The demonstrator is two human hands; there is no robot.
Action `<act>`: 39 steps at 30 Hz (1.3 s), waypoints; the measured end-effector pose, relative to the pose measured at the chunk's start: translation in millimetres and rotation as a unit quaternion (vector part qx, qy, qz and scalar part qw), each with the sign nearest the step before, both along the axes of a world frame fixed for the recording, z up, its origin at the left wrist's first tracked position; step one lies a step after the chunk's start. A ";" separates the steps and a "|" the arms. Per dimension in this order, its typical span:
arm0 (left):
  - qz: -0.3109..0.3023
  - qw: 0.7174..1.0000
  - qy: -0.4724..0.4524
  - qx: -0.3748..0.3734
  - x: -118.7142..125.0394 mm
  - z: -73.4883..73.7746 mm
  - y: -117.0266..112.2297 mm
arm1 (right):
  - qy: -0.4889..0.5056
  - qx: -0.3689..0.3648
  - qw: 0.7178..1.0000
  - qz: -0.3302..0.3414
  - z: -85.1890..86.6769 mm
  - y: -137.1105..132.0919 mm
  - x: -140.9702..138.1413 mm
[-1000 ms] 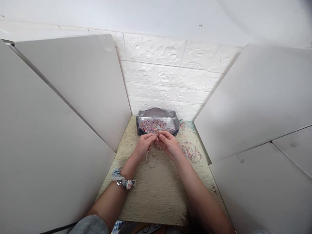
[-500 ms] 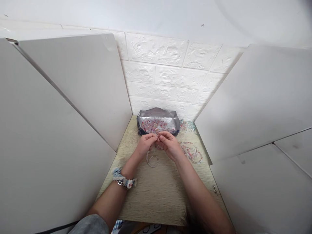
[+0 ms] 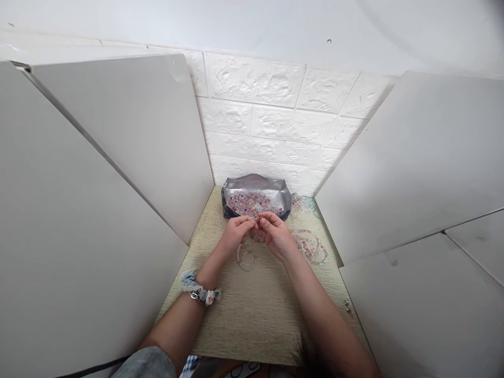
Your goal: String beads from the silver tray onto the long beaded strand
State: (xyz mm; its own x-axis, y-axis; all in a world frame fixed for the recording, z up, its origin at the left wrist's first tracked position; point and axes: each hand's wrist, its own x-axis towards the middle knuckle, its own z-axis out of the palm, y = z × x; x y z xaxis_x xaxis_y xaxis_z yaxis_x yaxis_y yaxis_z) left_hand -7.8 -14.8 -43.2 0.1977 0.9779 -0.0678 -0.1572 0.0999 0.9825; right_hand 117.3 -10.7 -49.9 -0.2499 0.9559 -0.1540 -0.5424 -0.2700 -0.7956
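Observation:
My left hand (image 3: 237,233) and my right hand (image 3: 276,236) meet at the fingertips just in front of an open silver-lined pouch (image 3: 279,195). Both are closed in a pinch. A thin strand of pale beads (image 3: 247,261) curls on the tabletop and runs up under my left fingers, which grip it. Whatever sits between my right thumb and forefinger is too small to make out. Loose pink, red and clear beads (image 3: 250,202) lie inside the pouch. A few more show in the gap under my right palm.
Several beaded strings (image 3: 313,248) lie in loops right of my right hand. Behind them are pink and teal strings (image 3: 309,205). White panels (image 3: 129,131) close in the wooden tabletop (image 3: 252,320) on both sides, with a brick-patterned wall (image 3: 271,121) behind. Two small metal pieces (image 3: 347,305) sit at the right edge.
Both hands stay almost where they were, with their fingertips still together. Only a very slight shift of the view shows; the pouch and bead strings lie as before.

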 end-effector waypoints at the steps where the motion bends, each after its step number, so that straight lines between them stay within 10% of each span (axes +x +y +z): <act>1: -0.001 1.000 -0.002 0.002 0.0 -0.2 0.0 | 0.002 0.001 1.000 0.000 0.1 -0.1 0.0; 19: 0.012 0.998 0.062 0.016 0.7 1.7 0.5 | -0.090 0.030 0.995 0.010 -3.0 1.6 4.3; 27: 0.004 0.996 0.086 0.026 -0.8 -2.2 3.2 | -0.401 0.238 0.882 -0.071 5.3 -0.4 11.9; 39: 0.023 1.000 0.001 -0.002 -1.9 2.9 2.0 | -0.482 0.327 0.801 -0.137 26.2 -0.8 -3.1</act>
